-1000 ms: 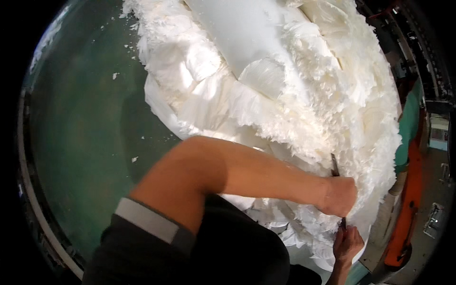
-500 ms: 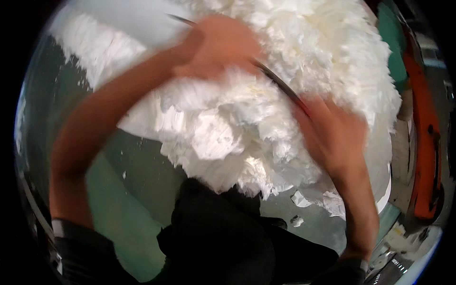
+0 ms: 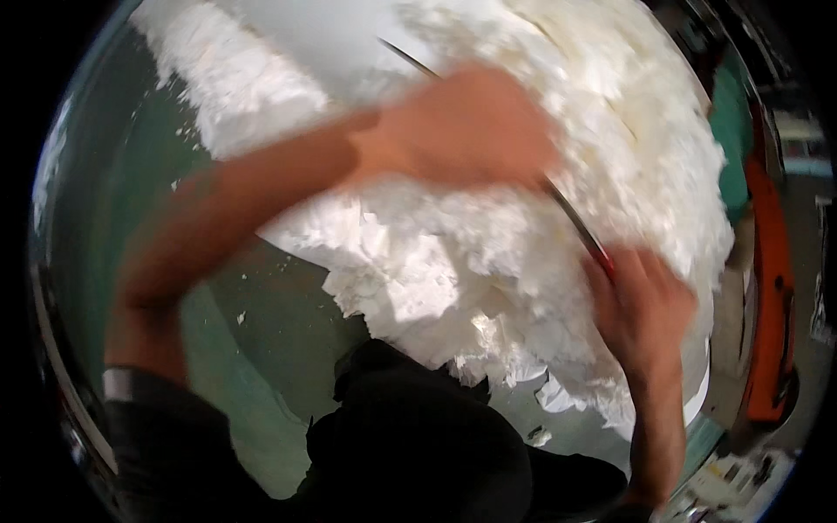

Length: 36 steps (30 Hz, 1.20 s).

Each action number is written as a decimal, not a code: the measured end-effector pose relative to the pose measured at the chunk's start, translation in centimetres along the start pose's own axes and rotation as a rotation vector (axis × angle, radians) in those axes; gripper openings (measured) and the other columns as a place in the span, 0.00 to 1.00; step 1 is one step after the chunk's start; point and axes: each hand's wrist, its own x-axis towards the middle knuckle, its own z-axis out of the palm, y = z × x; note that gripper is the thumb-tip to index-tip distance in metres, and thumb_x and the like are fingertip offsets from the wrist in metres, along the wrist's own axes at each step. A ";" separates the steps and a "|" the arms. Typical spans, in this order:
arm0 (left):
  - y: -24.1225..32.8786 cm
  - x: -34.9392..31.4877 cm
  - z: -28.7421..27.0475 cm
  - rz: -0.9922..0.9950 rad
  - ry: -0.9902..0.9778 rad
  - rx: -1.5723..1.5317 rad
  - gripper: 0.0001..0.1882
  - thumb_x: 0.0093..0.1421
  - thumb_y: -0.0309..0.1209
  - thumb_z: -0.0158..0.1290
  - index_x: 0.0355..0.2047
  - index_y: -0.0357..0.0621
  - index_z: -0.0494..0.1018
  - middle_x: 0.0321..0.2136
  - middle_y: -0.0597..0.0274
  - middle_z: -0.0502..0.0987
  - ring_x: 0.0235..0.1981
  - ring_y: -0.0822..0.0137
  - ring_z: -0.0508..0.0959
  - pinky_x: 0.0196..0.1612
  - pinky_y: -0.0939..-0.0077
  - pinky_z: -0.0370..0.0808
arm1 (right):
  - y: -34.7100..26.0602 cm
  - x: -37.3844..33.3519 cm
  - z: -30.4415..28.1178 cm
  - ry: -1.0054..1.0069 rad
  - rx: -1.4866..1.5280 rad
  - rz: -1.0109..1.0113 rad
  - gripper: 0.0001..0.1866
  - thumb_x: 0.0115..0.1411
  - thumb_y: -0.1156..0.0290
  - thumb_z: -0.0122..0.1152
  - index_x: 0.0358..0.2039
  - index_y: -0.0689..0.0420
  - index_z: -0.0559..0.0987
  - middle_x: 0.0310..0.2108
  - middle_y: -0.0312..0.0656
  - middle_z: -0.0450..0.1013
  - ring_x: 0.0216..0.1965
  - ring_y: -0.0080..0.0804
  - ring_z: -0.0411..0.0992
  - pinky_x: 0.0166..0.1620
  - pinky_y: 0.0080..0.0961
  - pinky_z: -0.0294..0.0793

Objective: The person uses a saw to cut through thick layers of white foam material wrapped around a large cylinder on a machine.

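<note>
A long, thin, slightly bowed metal blade with a red handle end (image 3: 577,220) lies across a big heap of white fluffy, flaky material (image 3: 410,270). My right hand (image 3: 645,301) is closed round the red end at the heap's right side. Farther up and left, my left hand (image 3: 475,126) is over the middle of the blade, back up, and seems wrapped round it. Motion blurs that hand and its fingers are hidden. The blade's narrow tip sticks out past it, above a smooth white surface (image 3: 340,39).
Small white scraps (image 3: 540,436) lie on the grey-green floor (image 3: 261,305) near my dark-clothed legs (image 3: 418,436). To the right stand a long orange object (image 3: 772,296) and a green item (image 3: 731,131). A white strip of the material (image 3: 231,78) stretches toward the far left.
Both hands and the blade have moved right and nearer to me. The view has also shifted a little. My hands keep their places along the blade.
</note>
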 end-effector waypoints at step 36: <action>18.1 13.7 12.6 0.131 -0.016 -0.259 0.08 0.50 0.31 0.51 0.16 0.46 0.74 0.17 0.60 0.75 0.24 0.60 0.78 0.29 0.64 0.76 | 9.5 -19.7 0.6 -0.104 -0.113 0.183 0.11 0.51 0.69 0.67 0.34 0.55 0.77 0.25 0.40 0.71 0.25 0.40 0.71 0.28 0.34 0.71</action>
